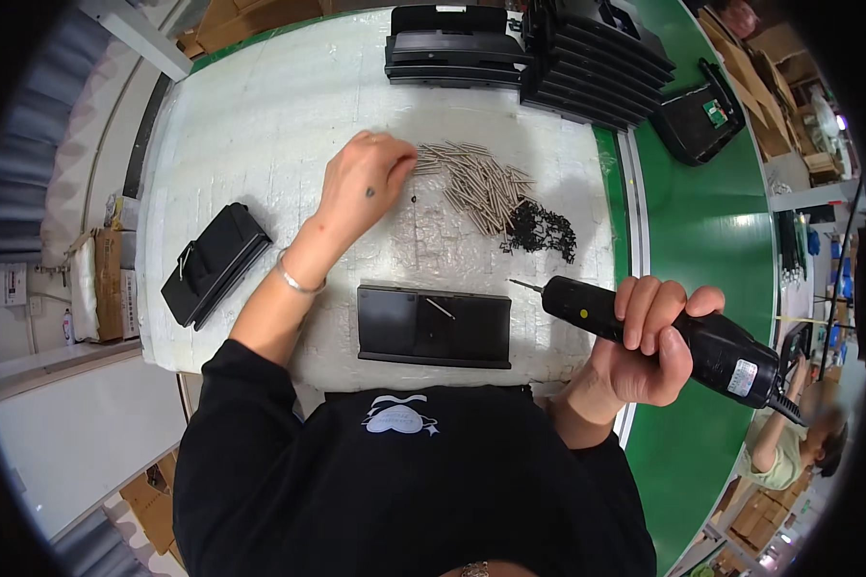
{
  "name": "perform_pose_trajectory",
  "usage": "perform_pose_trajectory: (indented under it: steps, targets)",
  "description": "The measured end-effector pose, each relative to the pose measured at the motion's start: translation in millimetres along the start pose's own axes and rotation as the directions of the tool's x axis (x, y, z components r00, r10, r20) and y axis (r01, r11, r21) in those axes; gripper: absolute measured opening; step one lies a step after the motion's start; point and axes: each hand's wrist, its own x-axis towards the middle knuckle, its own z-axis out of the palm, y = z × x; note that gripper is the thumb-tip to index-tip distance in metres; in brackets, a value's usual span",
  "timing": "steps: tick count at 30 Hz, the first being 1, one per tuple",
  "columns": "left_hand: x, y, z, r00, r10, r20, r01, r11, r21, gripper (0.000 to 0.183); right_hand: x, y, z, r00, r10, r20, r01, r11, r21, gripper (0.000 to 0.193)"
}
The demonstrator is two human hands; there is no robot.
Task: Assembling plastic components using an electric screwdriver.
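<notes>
My right hand [654,337] is wrapped round a black electric screwdriver [712,351], its thin bit pointing left over the white work surface. At the left edge of a heap of thin metal pins [481,183], my left hand [368,178] has its fingers pinched together. Whatever lies between those fingertips is hidden. Small black parts [541,231] are heaped beside the pins. In front of me lies a flat black rectangular housing [390,327] with one metal pin [441,308] on it. A tiny dark piece [414,199] rests near my left hand.
Black housings [221,260] are stacked at the left with a pin on top. Taller stacks of black housings [592,67] stand at the back right. A black device with a green circuit board [715,113] sits on the green tabletop [688,231]. Another person [789,452] is at the far right.
</notes>
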Motion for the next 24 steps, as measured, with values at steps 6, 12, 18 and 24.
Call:
perform_pose_trajectory:
  steps: [6,12,18,24]
  targets:
    - [35,-4,12,0.989,0.106,0.104,-0.112,0.993,0.049,0.011,0,-6,5,0.999,-0.011,-0.03,0.01,0.999,-0.045,0.032]
    - [27,8,2,0.967,0.158,0.202,-0.184,0.976,0.116,0.008,1,-7,6,0.999,0.043,0.004,-0.043,0.996,-0.077,0.029]
    - [-24,41,-30,0.991,0.116,0.065,-0.107,0.985,-0.133,0.013,-1,1,18,0.989,0.124,0.075,-0.115,0.987,-0.108,0.027]
    - [-83,78,-33,0.989,0.056,0.135,-0.01,0.949,-0.316,0.018,-8,-2,33,0.937,0.173,0.304,-0.14,0.982,-0.127,0.029]
